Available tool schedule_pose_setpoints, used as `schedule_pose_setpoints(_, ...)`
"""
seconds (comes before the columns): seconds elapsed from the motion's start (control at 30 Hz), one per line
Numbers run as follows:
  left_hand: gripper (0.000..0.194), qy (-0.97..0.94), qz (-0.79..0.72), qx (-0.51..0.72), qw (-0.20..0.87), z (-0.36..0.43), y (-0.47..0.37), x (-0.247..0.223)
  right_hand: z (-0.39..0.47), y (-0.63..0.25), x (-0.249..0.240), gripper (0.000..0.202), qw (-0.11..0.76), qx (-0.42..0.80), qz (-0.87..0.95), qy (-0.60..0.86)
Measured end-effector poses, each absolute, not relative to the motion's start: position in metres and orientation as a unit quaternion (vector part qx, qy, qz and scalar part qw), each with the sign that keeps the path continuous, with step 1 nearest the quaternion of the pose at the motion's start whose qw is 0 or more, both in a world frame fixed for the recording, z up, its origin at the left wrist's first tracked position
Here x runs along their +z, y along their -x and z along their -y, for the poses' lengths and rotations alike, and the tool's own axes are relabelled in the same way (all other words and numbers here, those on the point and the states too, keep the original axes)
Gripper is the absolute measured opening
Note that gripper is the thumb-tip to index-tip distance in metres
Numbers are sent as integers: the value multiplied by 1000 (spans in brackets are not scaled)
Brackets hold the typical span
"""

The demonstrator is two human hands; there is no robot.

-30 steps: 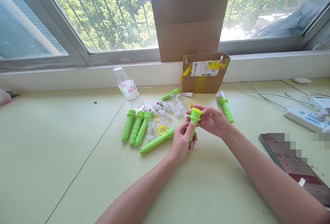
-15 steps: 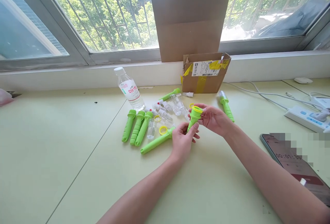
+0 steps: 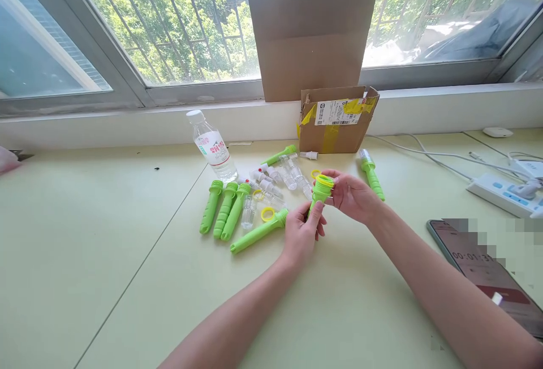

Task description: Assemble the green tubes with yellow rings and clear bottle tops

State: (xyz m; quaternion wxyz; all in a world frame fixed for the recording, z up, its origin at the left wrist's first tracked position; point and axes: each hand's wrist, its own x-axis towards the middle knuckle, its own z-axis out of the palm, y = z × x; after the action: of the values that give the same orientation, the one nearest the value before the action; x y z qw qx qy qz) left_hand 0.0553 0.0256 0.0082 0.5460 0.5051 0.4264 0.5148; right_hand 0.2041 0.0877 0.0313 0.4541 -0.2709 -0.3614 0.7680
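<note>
Left hand (image 3: 299, 234): 1, closed around the lower part of 1 green handle (image 3: 321, 193). Right hand (image 3: 353, 194): 1, grasping the upper end of the same handle, fingers partly hidden behind it. The handle is tilted, mouth upward, between the 2 hands above the table (image 3: 127, 312); 1 yellow ring (image 3: 325, 179) sits at its mouth.

Parts near the hands:
- Loose green handles: 5. 3 lie side by side (image 3: 228, 210) at left, 1 lies just beside the left hand (image 3: 258, 233), 1 lies near the carton (image 3: 279, 155).
- Green handle with clear head (image 3: 372, 177): 1, right of the hands.
- Other yellow rings (image 3: 267, 220): 3 visible.
- Clear tubes (image 3: 248, 213) and white-ended pieces (image 3: 269, 189): overlapping, exact count indeterminable.

Surroundings: 1 bottle (image 3: 215, 151), 1 carton (image 3: 335, 131), 1 phone (image 3: 487, 278), 1 power strip (image 3: 500, 193).
</note>
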Motion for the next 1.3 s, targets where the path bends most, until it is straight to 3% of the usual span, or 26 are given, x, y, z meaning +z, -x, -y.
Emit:
schedule_pose_setpoints(0.73,46,-505,-381,462,621,-29,-47,6,-85,-202,32,29,423,773,394,262)
schedule_pose_setpoints(0.87,36,-496,-396,483,603,-26,-49,8,-84,-200,35,27,430,770,389,266)
schedule_pose_setpoints(1.03,39,-456,-441,543,550,-26,-54,6,-84,-199,38,24,445,753,396,279)
schedule_pose_setpoints(1.3,34,-501,-452,524,519,-30,-52,4,-87,-204,31,22,449,755,390,275)
